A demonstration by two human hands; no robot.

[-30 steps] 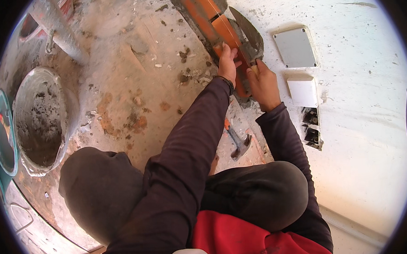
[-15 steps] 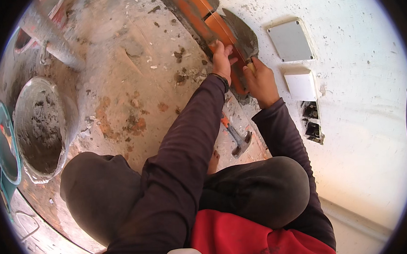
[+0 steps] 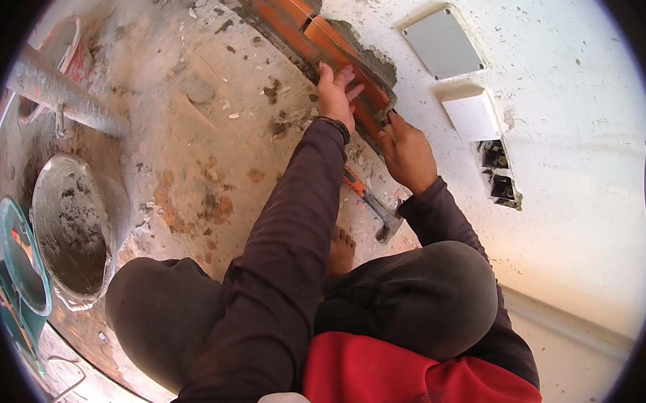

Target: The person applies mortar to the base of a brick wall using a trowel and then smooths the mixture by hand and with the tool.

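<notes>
Brick [image 3: 331,46], orange, lies at the foot of the white wall [image 3: 575,190], its long axis running up-left from our fingers. Our left hand [image 3: 338,96] rests flat on it, fingers spread; our right hand [image 3: 406,155], just below, is curled closed, though on what we cannot tell. A hammer [image 3: 370,203] lies under our wrists. On the wall sit a grey square plate [image 3: 444,43] and a white one [image 3: 472,114].

An orange hollow clay brick [image 3: 334,39] lies in the upper middle of the frame, running diagonally along the foot of the white wall, with grey mortar [image 3: 374,59] crusted on its wall-side edge. Its ribbed face looks upward. It seems to butt against a second brick at upper left, though that joint is blurred.
</notes>
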